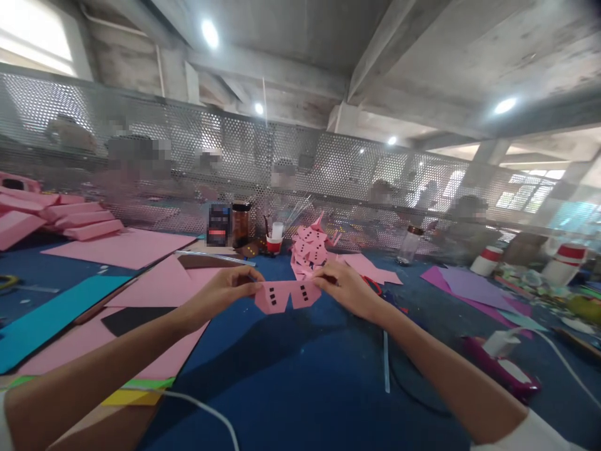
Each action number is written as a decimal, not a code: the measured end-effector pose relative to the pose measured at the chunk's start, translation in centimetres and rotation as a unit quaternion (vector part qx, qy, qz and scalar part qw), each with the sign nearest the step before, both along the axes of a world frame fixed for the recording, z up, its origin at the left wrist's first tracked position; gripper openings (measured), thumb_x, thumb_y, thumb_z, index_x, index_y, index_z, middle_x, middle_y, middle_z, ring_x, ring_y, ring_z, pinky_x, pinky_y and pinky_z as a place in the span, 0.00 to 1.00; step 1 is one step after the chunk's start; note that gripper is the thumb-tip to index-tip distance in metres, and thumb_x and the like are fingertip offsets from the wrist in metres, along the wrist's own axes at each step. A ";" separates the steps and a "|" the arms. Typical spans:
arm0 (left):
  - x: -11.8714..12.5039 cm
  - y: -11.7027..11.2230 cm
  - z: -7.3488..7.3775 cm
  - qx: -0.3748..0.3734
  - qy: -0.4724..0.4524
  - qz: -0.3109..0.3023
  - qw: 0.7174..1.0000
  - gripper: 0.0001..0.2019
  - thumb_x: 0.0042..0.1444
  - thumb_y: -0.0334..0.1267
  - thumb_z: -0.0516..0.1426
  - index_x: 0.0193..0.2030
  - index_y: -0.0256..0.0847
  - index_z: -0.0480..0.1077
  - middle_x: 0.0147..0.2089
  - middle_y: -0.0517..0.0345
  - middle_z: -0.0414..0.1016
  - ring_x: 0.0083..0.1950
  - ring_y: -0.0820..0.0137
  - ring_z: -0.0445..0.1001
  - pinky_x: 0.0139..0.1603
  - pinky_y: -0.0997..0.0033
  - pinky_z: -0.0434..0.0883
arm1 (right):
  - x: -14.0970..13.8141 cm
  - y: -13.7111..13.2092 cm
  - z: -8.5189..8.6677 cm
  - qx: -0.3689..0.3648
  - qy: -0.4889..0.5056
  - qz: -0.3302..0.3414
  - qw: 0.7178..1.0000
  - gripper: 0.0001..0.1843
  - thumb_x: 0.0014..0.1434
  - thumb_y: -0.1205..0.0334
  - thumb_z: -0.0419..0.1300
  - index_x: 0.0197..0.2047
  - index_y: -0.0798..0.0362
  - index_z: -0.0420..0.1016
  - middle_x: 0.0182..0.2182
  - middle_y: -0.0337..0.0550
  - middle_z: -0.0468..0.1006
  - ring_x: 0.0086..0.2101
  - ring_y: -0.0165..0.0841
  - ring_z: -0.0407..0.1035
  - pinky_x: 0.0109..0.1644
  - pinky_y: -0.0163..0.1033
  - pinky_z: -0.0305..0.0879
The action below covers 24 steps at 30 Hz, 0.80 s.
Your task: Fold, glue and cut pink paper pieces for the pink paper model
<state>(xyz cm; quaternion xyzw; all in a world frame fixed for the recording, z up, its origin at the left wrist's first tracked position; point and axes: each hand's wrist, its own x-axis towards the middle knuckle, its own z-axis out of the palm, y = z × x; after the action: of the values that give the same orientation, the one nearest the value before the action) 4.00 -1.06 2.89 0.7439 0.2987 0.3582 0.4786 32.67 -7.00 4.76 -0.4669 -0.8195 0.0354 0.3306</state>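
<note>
Behind the blue surface point(282, 394) stands a perforated metal screen point(244, 150); the people beyond it are blurred, so their work cannot be made out. The pink paper piece point(272, 300), with small black squares on its two flaps, is in the air above the surface, near the middle. The left hand point(241, 280) has its fingers closed in a pinch on one end, and the right hand point(345, 287) pinches the other end; probably this keeps the piece spread, with the flaps hanging free. Just behind is a pink paper model point(315, 241), perhaps put there for easy reach; its lower part is partly hidden. Pink sheets point(150, 285) lie to the left, presumably aside to give the hands room. A red object point(373, 285) beside the right wrist is too unclear to name.
</note>
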 end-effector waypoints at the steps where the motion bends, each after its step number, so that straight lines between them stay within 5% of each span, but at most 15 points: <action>1: 0.2 0.1 0.3 0.002 0.005 0.011 1.000 0.13 0.55 0.47 0.62 0.39 0.39 0.74 0.37 0.57 0.77 0.39 0.66 0.74 0.43 0.66 0.70 | 0.3 0.1 0.1 -0.003 0.008 -0.002 1.000 0.10 0.67 0.60 0.57 0.38 0.52 0.79 0.35 0.41 0.76 0.36 0.31 0.69 0.41 0.37 0.62; 6: 1.5 1.3 0.4 0.032 -0.036 0.110 0.993 0.24 0.57 0.50 0.59 0.57 0.43 0.66 0.56 0.50 0.73 0.42 0.65 0.77 0.45 0.61 0.73 | 3.2 1.7 1.3 0.007 0.044 -0.031 0.999 0.10 0.65 0.59 0.58 0.37 0.52 0.79 0.34 0.40 0.77 0.34 0.30 0.69 0.40 0.35 0.62; 13: 3.3 1.9 -3.4 0.039 0.007 0.141 0.989 0.18 0.60 0.52 0.55 0.49 0.41 0.68 0.44 0.54 0.76 0.40 0.65 0.76 0.45 0.62 0.73 | 9.7 8.6 4.8 0.044 0.096 -0.124 0.987 0.13 0.63 0.56 0.57 0.39 0.54 0.81 0.34 0.44 0.81 0.35 0.33 0.72 0.40 0.36 0.64; 17: 3.2 2.8 -6.3 0.027 0.018 0.134 0.991 0.19 0.60 0.53 0.55 0.50 0.42 0.68 0.45 0.54 0.75 0.39 0.65 0.76 0.45 0.62 0.73 | 11.8 13.5 6.5 0.034 0.099 -0.162 0.981 0.13 0.64 0.59 0.57 0.39 0.57 0.81 0.32 0.43 0.81 0.34 0.34 0.73 0.38 0.36 0.65; 20: 2.6 3.4 -7.5 0.023 0.016 0.144 0.989 0.20 0.62 0.53 0.53 0.53 0.44 0.66 0.48 0.53 0.74 0.40 0.65 0.76 0.44 0.63 0.73 | 12.4 16.7 6.5 0.000 0.082 -0.167 0.982 0.13 0.65 0.58 0.58 0.41 0.58 0.79 0.34 0.42 0.80 0.35 0.34 0.74 0.41 0.39 0.69; 24: 2.3 3.4 -7.8 0.017 0.002 0.147 0.989 0.20 0.62 0.53 0.54 0.55 0.45 0.64 0.48 0.54 0.74 0.40 0.65 0.76 0.45 0.64 0.73 | 12.6 19.6 5.5 -0.041 0.071 -0.170 0.982 0.18 0.66 0.55 0.59 0.54 0.55 0.71 0.51 0.47 0.74 0.46 0.38 0.72 0.48 0.48 0.73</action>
<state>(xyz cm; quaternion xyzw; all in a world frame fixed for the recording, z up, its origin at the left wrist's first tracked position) 6.31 2.33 -4.89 0.7010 0.3996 0.4279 0.4072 45.27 12.62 10.26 -0.6087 -0.7006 0.0451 0.3697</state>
